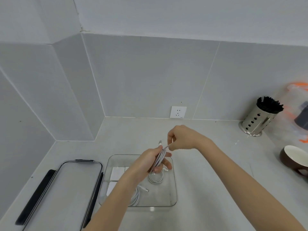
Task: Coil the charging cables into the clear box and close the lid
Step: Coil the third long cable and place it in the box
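I am watching the left hand point(146, 161) gripping a bundle of white cable point(159, 160) above the box point(173, 189), its fingers point(164, 165) wrapped around the loops, while the right hand point(181, 137) is pinching the loose end between thumb and forefinger and leading it around the top of the bundle. The box is sitting open on the counter point(208, 164) with a coil point(155, 178) and another cable point(138, 194) already lying inside beside white adapters point(117, 173); the lid point(66, 189) is lying flat just left of it. What I am worrying about is the wrap: if the right hand is letting the end go slack, I judge the loops will be springing open in the left hand and spilling over the rim. The bundle is also looking long, so dropped carelessly it may be landing on the coil below and riding high enough to keep the lid from seating. The plug tip is sticking up and could be snagging.
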A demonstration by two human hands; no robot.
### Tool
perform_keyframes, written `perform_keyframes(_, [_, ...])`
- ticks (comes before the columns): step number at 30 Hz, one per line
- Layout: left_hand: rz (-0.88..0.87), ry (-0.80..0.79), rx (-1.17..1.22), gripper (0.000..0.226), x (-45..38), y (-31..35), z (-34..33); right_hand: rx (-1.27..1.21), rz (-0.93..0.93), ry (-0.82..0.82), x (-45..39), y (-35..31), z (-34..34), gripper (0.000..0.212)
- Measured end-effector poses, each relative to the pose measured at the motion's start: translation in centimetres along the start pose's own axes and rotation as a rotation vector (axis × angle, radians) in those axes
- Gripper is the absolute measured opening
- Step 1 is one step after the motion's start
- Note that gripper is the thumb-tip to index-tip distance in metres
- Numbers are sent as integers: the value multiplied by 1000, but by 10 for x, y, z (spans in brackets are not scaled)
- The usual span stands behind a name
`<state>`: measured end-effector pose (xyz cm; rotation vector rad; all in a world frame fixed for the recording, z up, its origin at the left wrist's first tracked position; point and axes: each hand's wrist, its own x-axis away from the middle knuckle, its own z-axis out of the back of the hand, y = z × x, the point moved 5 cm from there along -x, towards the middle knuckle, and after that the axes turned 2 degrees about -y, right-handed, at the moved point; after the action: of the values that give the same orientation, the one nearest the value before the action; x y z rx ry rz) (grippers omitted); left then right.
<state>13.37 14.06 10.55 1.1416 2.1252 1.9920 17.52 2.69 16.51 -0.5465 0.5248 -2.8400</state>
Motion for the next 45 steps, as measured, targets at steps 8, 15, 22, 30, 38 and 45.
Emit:
perform_keyframes(8, [-130,292,346,43,-22,3,25,-152,166,232,19,-41,-11,27])
perform_keyframes(15, [-271,180,647,47,-20,41,31,-323,261,443,38,-50,-45,30])
perform_keyframes(22, [-316,-90,743,48,12,72,12,-560,129,190,25,-14,-78,28])
perform_keyframes(30, [-150,-432,338,54,44,49,-30,-374,-49,-7,-1,10,-43,32])
perform_keyframes(38, [-23,10,-154,48,17,13,-7,-48,3,120,5,-1,-10,14])
perform_keyframes(45, [-126,302,-116,36,-4,13,16,3,67,215,14,-23,-19,32])
